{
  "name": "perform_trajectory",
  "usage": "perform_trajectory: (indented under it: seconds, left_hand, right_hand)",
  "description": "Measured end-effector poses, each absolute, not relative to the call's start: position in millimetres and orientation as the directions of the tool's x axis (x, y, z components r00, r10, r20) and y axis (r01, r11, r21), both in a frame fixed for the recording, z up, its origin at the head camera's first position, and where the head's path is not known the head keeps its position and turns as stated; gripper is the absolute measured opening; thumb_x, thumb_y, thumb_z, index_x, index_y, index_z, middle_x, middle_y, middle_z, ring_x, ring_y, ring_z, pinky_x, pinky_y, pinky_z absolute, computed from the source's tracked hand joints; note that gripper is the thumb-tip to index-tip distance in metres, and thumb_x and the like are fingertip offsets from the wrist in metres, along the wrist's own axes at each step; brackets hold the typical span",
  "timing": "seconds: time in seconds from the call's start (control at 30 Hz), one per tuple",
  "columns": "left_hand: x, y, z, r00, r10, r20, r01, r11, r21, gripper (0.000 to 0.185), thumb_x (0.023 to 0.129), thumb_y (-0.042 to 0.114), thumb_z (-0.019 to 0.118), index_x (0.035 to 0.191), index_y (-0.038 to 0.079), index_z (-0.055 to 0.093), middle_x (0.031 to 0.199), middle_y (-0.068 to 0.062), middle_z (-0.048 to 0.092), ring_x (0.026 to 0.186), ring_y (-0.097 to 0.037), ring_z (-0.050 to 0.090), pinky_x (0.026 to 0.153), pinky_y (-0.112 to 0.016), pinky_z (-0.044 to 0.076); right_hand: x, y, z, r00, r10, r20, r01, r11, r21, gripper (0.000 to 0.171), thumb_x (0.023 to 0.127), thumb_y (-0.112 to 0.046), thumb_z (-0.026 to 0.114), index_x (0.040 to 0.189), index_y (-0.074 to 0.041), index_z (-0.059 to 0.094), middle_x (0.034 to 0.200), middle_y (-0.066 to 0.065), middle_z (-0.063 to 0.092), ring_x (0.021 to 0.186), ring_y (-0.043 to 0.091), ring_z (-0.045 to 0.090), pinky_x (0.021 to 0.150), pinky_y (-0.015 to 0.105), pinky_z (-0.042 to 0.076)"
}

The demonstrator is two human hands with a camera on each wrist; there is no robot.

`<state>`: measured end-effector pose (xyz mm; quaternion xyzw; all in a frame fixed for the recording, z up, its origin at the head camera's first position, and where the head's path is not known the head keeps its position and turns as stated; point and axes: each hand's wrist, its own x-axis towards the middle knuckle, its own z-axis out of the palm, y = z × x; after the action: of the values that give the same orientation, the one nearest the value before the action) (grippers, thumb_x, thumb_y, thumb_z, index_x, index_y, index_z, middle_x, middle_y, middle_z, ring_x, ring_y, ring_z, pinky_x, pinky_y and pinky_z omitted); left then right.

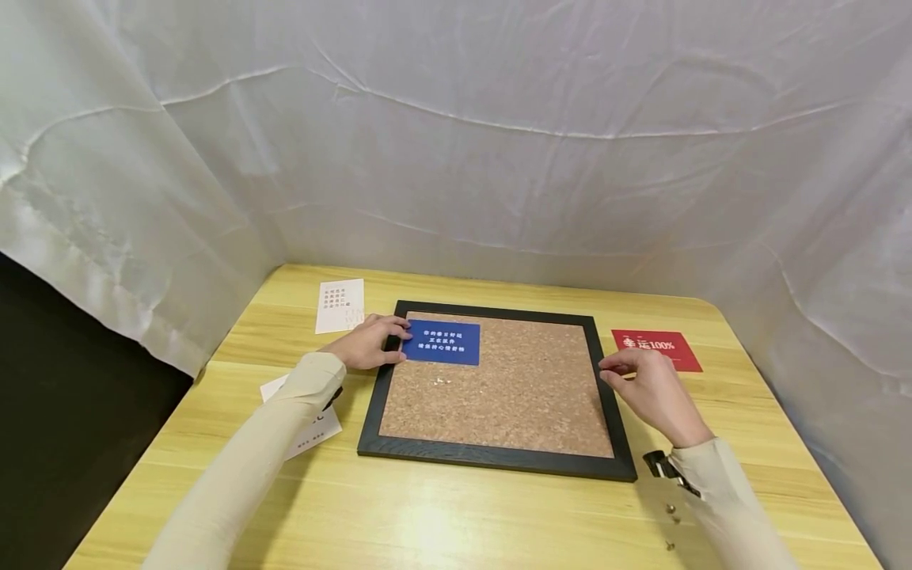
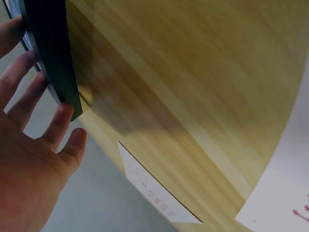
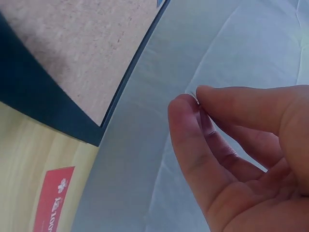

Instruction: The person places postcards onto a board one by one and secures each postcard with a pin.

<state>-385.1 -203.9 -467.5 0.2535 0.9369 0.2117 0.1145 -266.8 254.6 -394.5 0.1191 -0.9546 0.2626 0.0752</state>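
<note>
Right hand (image 1: 651, 388) pinches perhaps a pin over the frame edge (image 1: 611, 400); left hand (image 1: 366, 342) presses blue card (image 1: 442, 342) flat.

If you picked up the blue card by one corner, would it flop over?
Probably only a little: the blue card lies flat and thin on the cork board, so it looks light and slightly bendy. It would likely slide easily, since the left hand rests on its edge.
</note>
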Motion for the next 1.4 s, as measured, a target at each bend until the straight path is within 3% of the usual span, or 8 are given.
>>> perform_trajectory:
  seconds: [0.1,0.33,0.83,1.13,1.4]
  left_hand:
    - [-385,-204,-468,-0.845,0.524,-0.104,0.428,0.781,0.456,0.049,0.098,0.030,0.071,0.141,0.007,0.063,0.163,-0.014,0.042,0.148,-0.043,0.035,0.122,-0.062,0.029]
    - [-385,-203,-468,-0.843,0.528,-0.103,0.431,0.776,0.460,0.049,0.098,0.030,0.071,0.141,0.007,0.064,0.163,-0.014,0.043,0.149,-0.043,0.034,0.123,-0.062,0.029]
    - [-385,-204,-469,-0.841,0.532,-0.096,0.438,0.775,0.456,0.048,0.098,0.030,0.071,0.140,0.007,0.064,0.162,-0.015,0.043,0.148,-0.043,0.035,0.122,-0.063,0.030]
    - [-386,-204,-469,-0.840,0.535,-0.091,0.444,0.774,0.452,0.049,0.098,0.030,0.071,0.140,0.007,0.064,0.162,-0.015,0.043,0.147,-0.043,0.036,0.122,-0.062,0.030]
    - [-386,-205,-470,-0.843,0.530,-0.097,0.436,0.777,0.454,0.049,0.098,0.030,0.071,0.140,0.007,0.064,0.163,-0.014,0.043,0.147,-0.042,0.036,0.122,-0.062,0.030]
  right_hand:
    - [-272,252,-392,-0.960,-0.199,0.196,-0.272,0.831,-0.485,0.012,0.092,-0.002,0.074,0.102,-0.001,0.079,0.102,0.018,0.078,0.087,0.028,0.072,0.075,0.043,0.060]
    - [-284,246,-387,-0.960,-0.212,0.185,-0.278,0.821,-0.500,0.012,0.091,-0.002,0.073,0.102,0.000,0.079,0.100,0.018,0.078,0.084,0.026,0.072,0.068,0.028,0.055]
    - [-310,226,-383,-0.948,-0.232,0.217,-0.314,0.793,-0.522,0.010,0.093,-0.003,0.074,0.101,-0.001,0.079,0.100,0.018,0.078,0.080,0.023,0.069,0.066,0.027,0.053]
    - [-328,210,-383,-0.956,-0.212,0.201,-0.289,0.784,-0.549,0.012,0.094,-0.005,0.073,0.104,0.000,0.079,0.102,0.020,0.078,0.079,0.024,0.070,0.066,0.031,0.054]
    - [-344,192,-385,-0.947,-0.230,0.224,-0.318,0.769,-0.555,0.013,0.095,-0.004,0.071,0.103,-0.001,0.079,0.101,0.019,0.079,0.089,0.030,0.075,0.078,0.046,0.060]
